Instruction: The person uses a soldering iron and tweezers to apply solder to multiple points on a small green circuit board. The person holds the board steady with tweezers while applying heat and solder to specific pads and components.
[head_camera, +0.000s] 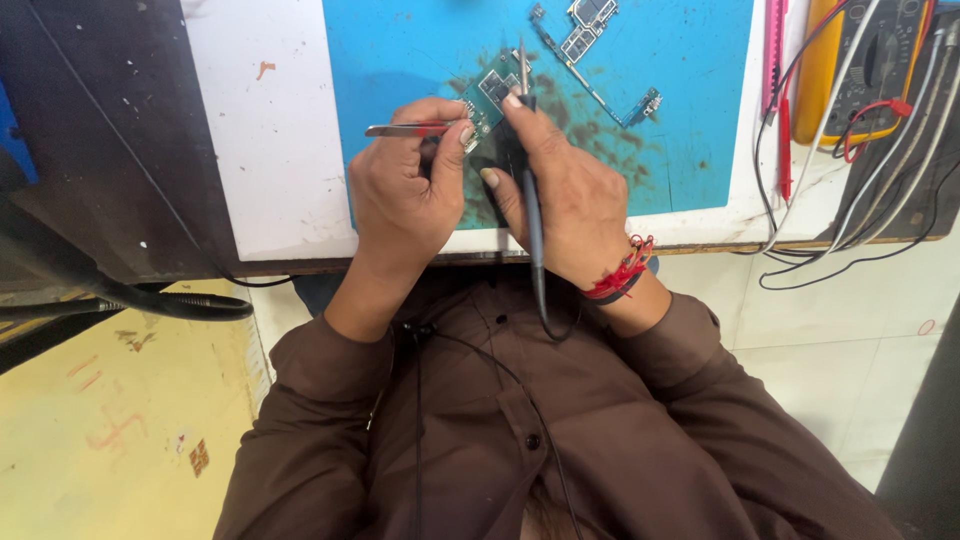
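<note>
At the far left a dark bench surface meets a white board, on which a blue work mat lies. The left hand is curled narrow around metal tweezers, whose handle points left while the tips run toward a small green circuit board. That board sits on the mat just above both hands, pinned between the left thumb and the right fingertips. The right hand is closed on a black soldering iron, held upright so its tip stands just beside the board's upper edge, its cord trailing down over the brown shirt. Further right lies a longer, thin circuit board, well apart from the hands. At the right edge a yellow multimeter rests among red and black leads.
</note>
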